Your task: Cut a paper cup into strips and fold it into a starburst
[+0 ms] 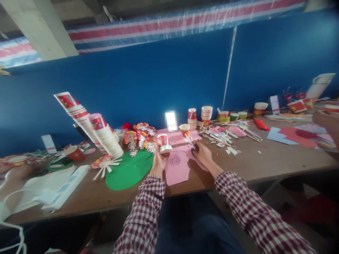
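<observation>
My left hand (159, 163) is closed around a red and white paper cup (164, 144), which it holds upside down above the table. In my right hand (202, 154) is a pair of scissors (189, 140), its blades pointing up and left towards the cup. Pink paper (178, 173) with a dark scribbled drawing lies beneath both hands. Behind them, another paper cup (184, 130) stands upright on a second pink sheet (173, 137). Left of my left hand lies a large green paper shape (129, 173).
Tall leaning stacks of paper cups (106, 135) stand at the left, near a white power strip (67, 187). Sticks and paper scraps (221, 135) litter the right side. Other people's hands (19, 173) show at both edges. A blue partition (148, 81) stands behind the table.
</observation>
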Available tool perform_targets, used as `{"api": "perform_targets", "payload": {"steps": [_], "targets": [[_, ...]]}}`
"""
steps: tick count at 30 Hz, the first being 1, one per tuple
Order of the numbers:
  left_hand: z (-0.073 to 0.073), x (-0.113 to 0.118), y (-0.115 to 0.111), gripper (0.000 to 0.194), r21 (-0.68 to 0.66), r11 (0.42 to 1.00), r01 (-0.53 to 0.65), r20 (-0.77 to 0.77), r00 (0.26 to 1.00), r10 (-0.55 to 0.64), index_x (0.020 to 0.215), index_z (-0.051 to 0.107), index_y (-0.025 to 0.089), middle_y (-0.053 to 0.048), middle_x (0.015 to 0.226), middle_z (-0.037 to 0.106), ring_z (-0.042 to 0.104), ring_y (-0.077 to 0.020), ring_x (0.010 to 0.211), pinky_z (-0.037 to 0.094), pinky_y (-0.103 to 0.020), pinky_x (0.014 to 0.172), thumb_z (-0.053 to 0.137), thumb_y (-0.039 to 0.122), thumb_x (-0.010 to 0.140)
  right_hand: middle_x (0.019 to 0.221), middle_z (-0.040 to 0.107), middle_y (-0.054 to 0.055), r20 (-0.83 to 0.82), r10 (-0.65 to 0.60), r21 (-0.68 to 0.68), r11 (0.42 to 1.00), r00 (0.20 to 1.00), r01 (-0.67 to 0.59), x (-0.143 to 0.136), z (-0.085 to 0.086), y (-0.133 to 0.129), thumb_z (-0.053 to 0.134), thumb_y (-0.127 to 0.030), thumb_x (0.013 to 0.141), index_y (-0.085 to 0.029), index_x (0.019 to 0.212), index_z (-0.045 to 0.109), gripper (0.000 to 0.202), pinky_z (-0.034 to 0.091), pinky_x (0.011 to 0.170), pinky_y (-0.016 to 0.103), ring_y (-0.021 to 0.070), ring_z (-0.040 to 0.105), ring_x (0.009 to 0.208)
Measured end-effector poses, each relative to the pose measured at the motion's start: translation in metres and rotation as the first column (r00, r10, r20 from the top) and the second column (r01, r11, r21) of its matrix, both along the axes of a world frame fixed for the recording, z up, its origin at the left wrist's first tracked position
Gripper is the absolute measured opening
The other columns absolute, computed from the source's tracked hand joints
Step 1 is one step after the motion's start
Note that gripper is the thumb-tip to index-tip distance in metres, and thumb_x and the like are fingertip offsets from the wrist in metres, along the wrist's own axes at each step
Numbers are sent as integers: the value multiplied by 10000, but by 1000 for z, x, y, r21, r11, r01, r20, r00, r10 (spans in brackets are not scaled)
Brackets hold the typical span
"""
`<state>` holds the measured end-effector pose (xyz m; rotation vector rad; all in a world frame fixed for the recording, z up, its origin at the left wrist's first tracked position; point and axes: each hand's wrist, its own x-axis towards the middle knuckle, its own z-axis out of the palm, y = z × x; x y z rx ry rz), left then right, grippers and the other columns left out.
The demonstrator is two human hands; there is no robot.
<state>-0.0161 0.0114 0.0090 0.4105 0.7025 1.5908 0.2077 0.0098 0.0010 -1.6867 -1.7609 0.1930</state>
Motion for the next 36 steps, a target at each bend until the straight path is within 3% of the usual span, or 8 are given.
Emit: {"api": "perform_targets", "payload": {"steps": [13,36], "targets": [[4,3,-4,300,5,1000,-2,5,1000,2,889,605,129,-33,644,646,586,-118,533,488,-243,546,561,419,829,979,661,67,2,22,10,1000,1000,-22,0,-1,2,534,-284,785,-189,1118,560,347,393,739,274,202,586,887],[-7,4,-2,378,26,999,-33,-26,999,33,950,594,137,-34,703,630,586,-123,568,481,-246,561,553,487,812,985,656,66,46,34,13,999,998,-34,0,1,-4,530,-270,791,-181,1119,562,341,376,714,261,194,581,870]]}}
